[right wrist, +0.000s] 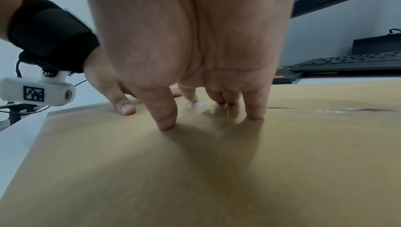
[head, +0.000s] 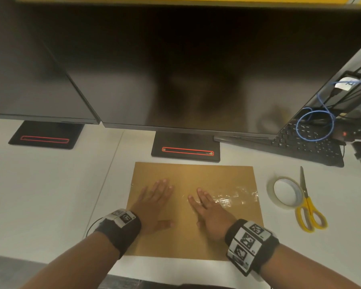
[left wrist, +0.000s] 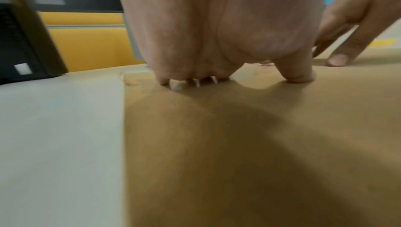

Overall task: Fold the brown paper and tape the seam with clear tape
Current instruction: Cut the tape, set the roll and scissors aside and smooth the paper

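Note:
The folded brown paper (head: 196, 236) lies flat on the white desk in front of the middle monitor stand. A strip of clear tape (head: 233, 198) runs across it along the seam, shiny and wrinkled toward the right edge. My left hand (head: 154, 202) lies flat on the paper's left part, fingers straight and spread. My right hand (head: 208, 209) presses flat on the tape near the middle, fingers straight. In the right wrist view the fingertips (right wrist: 167, 124) push down on the paper (right wrist: 217, 179) beside glossy tape (right wrist: 199, 106). The left wrist view shows my left hand (left wrist: 228, 69) on the paper (left wrist: 238, 145).
A roll of clear tape (head: 284, 192) and yellow-handled scissors (head: 308, 209) lie on the desk right of the paper. Two monitor stands (head: 186, 147) sit behind it, a black keyboard (head: 308, 144) with blue cable at the back right. The desk's front edge is near my wrists.

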{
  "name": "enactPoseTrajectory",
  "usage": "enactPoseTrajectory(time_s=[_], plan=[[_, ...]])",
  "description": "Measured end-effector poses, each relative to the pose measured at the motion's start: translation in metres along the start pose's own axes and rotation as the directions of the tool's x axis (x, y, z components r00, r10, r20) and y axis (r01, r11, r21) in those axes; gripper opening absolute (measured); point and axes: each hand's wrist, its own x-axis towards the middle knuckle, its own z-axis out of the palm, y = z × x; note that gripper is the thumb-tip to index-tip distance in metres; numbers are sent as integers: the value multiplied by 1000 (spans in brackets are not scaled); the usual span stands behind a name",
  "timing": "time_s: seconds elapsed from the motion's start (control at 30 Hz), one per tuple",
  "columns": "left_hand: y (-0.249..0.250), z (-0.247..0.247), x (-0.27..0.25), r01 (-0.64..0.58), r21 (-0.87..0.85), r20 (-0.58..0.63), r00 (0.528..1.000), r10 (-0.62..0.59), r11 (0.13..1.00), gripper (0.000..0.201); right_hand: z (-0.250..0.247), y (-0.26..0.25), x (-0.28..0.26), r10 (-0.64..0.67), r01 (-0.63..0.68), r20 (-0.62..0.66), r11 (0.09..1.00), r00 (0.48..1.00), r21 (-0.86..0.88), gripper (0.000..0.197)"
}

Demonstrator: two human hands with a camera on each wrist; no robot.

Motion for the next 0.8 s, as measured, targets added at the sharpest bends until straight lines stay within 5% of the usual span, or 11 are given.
enactPoseTrajectory(time_s=[0.27, 0.5, 0.8], plan=[[-16, 7, 0, 81, -98, -44, 995, -86, 992, 118, 4, 1, 2, 4, -4, -13, 999, 1000, -34, 69], [-18, 6, -1, 99, -138, -30, 994, -104, 985, 107, 5, -1, 1, 15, -16, -27, 999, 1000, -43, 68], [-13, -6, 2, 221, -187, 35, 975, -218, 957, 135, 2, 4, -2, -6, 7, -18, 1000, 1000, 24, 72]])
